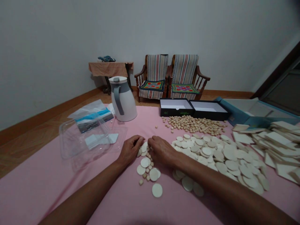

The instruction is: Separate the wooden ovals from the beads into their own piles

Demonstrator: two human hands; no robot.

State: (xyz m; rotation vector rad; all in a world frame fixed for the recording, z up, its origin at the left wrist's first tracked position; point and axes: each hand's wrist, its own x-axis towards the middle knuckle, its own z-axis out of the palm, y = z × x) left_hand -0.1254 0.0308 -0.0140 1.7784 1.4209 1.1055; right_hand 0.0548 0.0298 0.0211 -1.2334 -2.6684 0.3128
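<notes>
My left hand (130, 150) rests on the cloth at the left edge of a small group of pale wooden discs (145, 162) and little wooden cubes (144, 176). Its fingers are curled together and touch the discs; anything between them is too small to make out. Across from it, my right hand (161, 151) bends over the same group, fingers closed and pointing down, their tips partly hidden. A single disc (157, 190) lies nearer to me. Beyond my right forearm spreads a large heap of wooden discs (229, 153).
Small wooden cubes (197, 124) are heaped before two black box trays (177, 112). Square wooden tiles (281, 140) lie at right, by a blue box (243, 120). A white jug (125, 103) stands at back left, near a clear plastic container (67, 140). Pink cloth (112, 193) covers the table.
</notes>
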